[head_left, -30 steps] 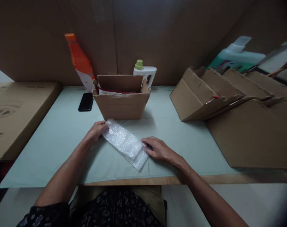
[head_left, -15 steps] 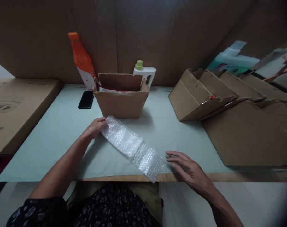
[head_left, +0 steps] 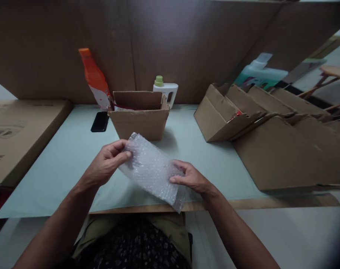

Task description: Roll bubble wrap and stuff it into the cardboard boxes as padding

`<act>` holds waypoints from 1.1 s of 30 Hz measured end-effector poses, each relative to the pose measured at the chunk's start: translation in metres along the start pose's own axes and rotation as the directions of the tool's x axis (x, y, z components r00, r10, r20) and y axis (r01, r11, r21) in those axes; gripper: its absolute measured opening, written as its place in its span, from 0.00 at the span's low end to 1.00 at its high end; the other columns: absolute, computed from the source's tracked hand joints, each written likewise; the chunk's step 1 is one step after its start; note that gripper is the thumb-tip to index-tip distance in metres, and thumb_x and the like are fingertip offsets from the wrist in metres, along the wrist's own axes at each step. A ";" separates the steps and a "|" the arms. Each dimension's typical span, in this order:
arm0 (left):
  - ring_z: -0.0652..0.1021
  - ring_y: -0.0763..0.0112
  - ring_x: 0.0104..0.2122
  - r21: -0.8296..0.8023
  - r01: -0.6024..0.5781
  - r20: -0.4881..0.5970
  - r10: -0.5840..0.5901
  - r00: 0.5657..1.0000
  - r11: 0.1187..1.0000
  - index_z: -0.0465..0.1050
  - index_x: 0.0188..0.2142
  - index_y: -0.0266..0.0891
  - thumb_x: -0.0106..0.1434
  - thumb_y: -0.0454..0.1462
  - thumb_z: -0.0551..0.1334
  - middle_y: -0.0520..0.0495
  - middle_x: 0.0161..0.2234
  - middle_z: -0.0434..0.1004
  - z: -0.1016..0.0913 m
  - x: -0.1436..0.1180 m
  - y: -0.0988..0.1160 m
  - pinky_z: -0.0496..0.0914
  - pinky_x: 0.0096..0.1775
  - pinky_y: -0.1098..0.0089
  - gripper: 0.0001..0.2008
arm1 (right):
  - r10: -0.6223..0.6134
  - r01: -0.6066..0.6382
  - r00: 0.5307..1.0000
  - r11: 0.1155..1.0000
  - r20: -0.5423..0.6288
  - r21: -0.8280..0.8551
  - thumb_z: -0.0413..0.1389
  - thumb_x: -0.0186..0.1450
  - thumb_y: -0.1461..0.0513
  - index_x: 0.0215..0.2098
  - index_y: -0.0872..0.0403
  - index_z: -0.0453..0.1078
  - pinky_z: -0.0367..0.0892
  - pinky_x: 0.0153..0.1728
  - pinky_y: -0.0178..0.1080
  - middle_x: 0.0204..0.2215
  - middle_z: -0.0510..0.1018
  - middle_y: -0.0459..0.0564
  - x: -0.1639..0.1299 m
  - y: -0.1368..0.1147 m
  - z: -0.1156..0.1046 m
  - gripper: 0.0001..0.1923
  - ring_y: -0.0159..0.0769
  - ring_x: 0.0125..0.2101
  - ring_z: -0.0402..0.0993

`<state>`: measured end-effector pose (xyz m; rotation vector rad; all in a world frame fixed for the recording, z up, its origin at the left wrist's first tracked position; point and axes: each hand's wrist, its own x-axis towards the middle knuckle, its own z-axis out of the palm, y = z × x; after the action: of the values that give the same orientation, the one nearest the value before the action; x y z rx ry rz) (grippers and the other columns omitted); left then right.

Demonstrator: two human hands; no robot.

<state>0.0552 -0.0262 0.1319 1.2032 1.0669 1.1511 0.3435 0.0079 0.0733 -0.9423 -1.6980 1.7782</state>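
Observation:
A strip of clear bubble wrap (head_left: 151, 170) is lifted off the pale green table (head_left: 60, 157), slanting from upper left to lower right. My left hand (head_left: 107, 162) pinches its upper left end between thumb and fingers. My right hand (head_left: 191, 177) grips its lower right part, and the loose end hangs past the table's front edge. Just behind the wrap stands a small open cardboard box (head_left: 139, 119) with something red and white inside.
An orange bottle (head_left: 95, 78) and a white bottle with a green cap (head_left: 164, 89) stand against the cardboard back wall. A black phone (head_left: 99, 121) lies left of the box. Folded cardboard boxes (head_left: 271, 130) are stacked at right, a large flat carton (head_left: 15, 130) at left.
One second ago the wrap lay folded on the table. My right hand unfolded it toward the front edge, let go, then took hold again; both hands have lifted it off the table.

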 end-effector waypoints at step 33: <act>0.72 0.52 0.53 0.977 0.125 -0.138 0.069 0.988 0.172 0.66 0.60 0.40 0.64 0.34 0.58 0.37 0.51 0.74 -0.011 0.049 -0.087 0.65 0.52 0.58 0.24 | -0.068 -0.244 0.946 0.491 -0.316 -0.836 0.54 0.66 0.57 0.61 0.53 0.67 0.69 0.31 0.39 0.31 0.83 0.49 -0.060 0.055 0.065 0.26 0.43 0.31 0.81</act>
<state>0.0566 0.0225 0.0439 2.0976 2.1301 0.3282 0.3375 -0.0848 0.0262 -1.6358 -2.3634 0.5941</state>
